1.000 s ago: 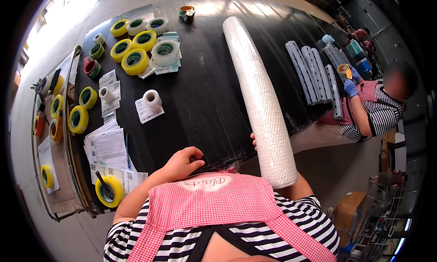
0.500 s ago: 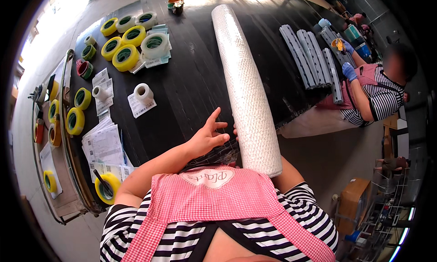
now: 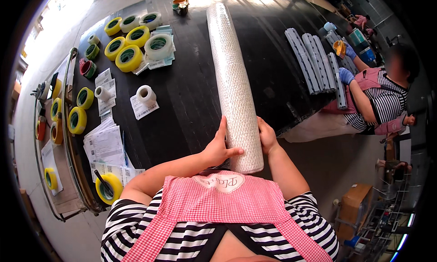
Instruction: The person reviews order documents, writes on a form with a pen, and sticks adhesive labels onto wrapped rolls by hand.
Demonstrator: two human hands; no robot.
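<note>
A long white roll of woven-textured material [image 3: 234,80], shiny as if wrapped in clear film, lies lengthwise on the black table with its near end close to my apron. My left hand [image 3: 219,147] is against the roll's left side near that end, its thumb resting across the top. On the opposite side, my right hand [image 3: 267,135] presses the roll, fingers partly hidden behind it. Between them the two hands grip the roll.
Yellow and clear tape rolls [image 3: 129,58] stand left on the black table [image 3: 191,57], near a small white roll [image 3: 145,95] and printed papers [image 3: 105,146]. At right lie wrapped grey bundles [image 3: 302,62], beside a gloved co-worker [image 3: 371,87]. A cardboard box [image 3: 355,205] stands lower right.
My left hand has come from the air beside the roll onto its left side. My right hand now shows at the right side, and the roll's near end has shifted left.
</note>
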